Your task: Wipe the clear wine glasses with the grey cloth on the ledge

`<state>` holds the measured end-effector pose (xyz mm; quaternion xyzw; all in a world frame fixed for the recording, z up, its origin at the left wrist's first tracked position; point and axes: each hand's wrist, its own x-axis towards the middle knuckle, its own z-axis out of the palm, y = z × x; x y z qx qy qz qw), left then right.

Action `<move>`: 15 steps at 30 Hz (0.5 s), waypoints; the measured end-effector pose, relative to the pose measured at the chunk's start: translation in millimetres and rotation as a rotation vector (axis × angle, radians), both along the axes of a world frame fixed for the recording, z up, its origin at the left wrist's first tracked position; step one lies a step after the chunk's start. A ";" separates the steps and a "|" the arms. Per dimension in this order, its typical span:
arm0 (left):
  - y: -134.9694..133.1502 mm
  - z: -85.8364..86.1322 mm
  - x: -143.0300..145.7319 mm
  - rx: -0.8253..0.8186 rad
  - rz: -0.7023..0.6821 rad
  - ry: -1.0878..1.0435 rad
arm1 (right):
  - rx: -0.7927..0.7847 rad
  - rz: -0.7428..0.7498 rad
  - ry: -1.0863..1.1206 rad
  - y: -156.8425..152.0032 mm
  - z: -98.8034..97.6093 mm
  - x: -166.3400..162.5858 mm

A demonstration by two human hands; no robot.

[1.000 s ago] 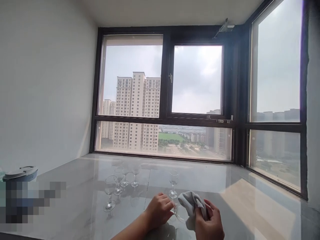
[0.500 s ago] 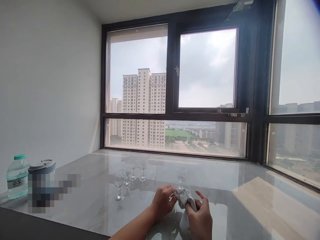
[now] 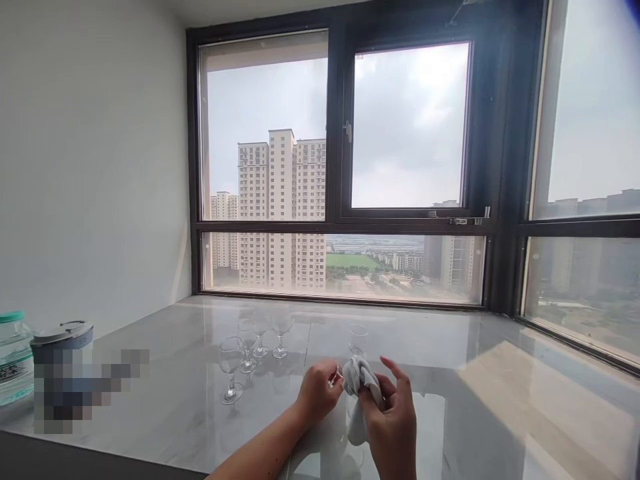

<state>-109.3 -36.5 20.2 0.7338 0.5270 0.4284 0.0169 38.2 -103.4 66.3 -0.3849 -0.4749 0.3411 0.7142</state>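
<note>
My left hand (image 3: 320, 388) is closed, pinching a small stemmed glass (image 3: 339, 375) near its foot. Most of that glass is hidden by a pale grey cloth (image 3: 359, 423). Gripped in my right hand (image 3: 393, 410), the cloth is bunched against the glass, and its loose end hangs down. My right index finger sticks out, away from the cloth. Just beyond my hands another clear glass (image 3: 358, 340) stands upright. To the left, several stemmed glasses, the closest one (image 3: 231, 360) among them, stand upright in a loose group.
The glossy grey marble-look ledge (image 3: 165, 407) runs to a dark-framed window (image 3: 345, 223). At its left end are a lidded cup (image 3: 63, 333), partly blurred out, and a water bottle (image 3: 15, 347) with a green cap. Sunlight falls on the right side.
The view has shifted, so the bottle and cup sit further left. The cloth now covers the held glass's bowl, whose rim showed before. Both hands keep their hold.
</note>
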 end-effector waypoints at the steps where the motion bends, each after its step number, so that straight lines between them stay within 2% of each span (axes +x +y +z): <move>1: -1.0 1.2 1.0 -0.003 0.002 0.019 | 0.014 -0.034 -0.042 -0.4 1.5 1.3; 7: -7.7 6.9 4.1 -0.018 -0.072 0.096 | 0.076 -0.342 -0.317 2.9 2.9 15.5; 12: -11.2 6.6 4.9 -0.019 -0.179 0.129 | 0.006 -0.450 -0.279 9.9 -0.8 28.8; 15: -10.8 5.2 5.5 0.017 -0.154 0.144 | -0.084 -0.454 -0.201 15.1 -3.2 37.6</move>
